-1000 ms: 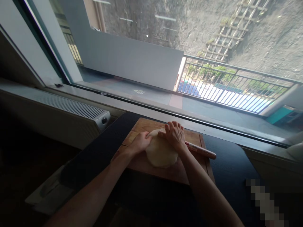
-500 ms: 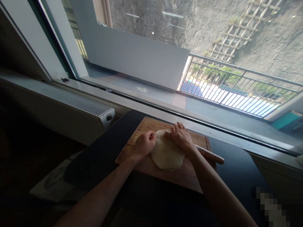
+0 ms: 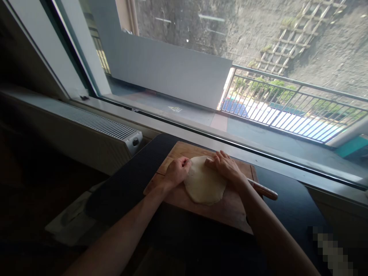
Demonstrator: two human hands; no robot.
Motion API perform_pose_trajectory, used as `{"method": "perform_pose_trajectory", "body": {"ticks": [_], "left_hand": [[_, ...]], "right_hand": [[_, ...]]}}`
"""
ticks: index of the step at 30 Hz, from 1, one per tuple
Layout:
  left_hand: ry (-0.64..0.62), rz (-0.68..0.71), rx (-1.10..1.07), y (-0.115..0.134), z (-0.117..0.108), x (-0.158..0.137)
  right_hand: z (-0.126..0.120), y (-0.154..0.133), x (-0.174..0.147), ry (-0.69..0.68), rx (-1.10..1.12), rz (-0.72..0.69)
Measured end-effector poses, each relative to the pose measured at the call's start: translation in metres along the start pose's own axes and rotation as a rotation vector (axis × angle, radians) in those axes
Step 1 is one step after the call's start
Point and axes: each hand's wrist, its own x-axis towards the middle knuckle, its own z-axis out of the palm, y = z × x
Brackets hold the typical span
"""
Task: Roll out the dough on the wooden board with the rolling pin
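Note:
A flat, roughly round sheet of dough (image 3: 204, 186) lies on a wooden cutting board (image 3: 172, 153). My left hand (image 3: 177, 170) is closed at the dough's upper left edge, with thumb and fingers pinched on it. Over the dough's upper right edge rests my right hand (image 3: 225, 165), its fingers stretched out and lying fairly flat. A wooden rolling pin (image 3: 265, 190) sticks out past my right wrist, over the board's right side. The rest of the pin is hidden behind that wrist and hand, so I cannot tell how far it reaches under the palm.
The board sits on a dark table (image 3: 290, 203) with rounded corners, close against a window sill (image 3: 201, 136). A white radiator (image 3: 115, 132) stands at the left. Beyond the glass are a railing (image 3: 287, 107) and a rough slope.
My right hand has shifted slightly right across the dough, and the pin's visible end also sits a little further right. The left hand keeps its pinch. The view has shifted slightly.

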Motion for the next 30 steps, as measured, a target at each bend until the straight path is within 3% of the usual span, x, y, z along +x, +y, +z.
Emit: {"method": "perform_pose_trajectory", "body": {"ticks": [5,8,12,17,20,23,27,30], "left_hand": [[0.012,0.039,-0.021,-0.006,0.003,0.000],[0.004,0.053,-0.035,-0.007,0.003,-0.001],[-0.008,0.034,-0.052,-0.005,0.001,-0.002],[-0.014,0.036,-0.025,0.001,-0.002,-0.002],[-0.012,0.040,-0.002,0.001,-0.002,-0.001],[-0.027,0.040,-0.023,-0.001,-0.001,-0.001],[-0.035,0.030,-0.043,-0.004,0.000,-0.001],[-0.036,0.021,-0.048,-0.003,0.000,-0.001]], "right_hand": [[0.028,-0.011,-0.090,0.115,-0.014,-0.393],[0.030,-0.009,-0.118,0.145,-0.035,-0.363],[0.012,-0.017,-0.087,0.082,0.057,-0.217],[0.012,-0.035,-0.006,0.333,0.073,0.004],[0.015,-0.027,0.025,0.273,0.073,0.136],[0.021,-0.026,0.012,0.213,0.077,0.141],[0.044,-0.044,-0.046,0.314,-0.030,-0.145],[0.045,-0.038,-0.047,0.343,-0.066,-0.212]]}}
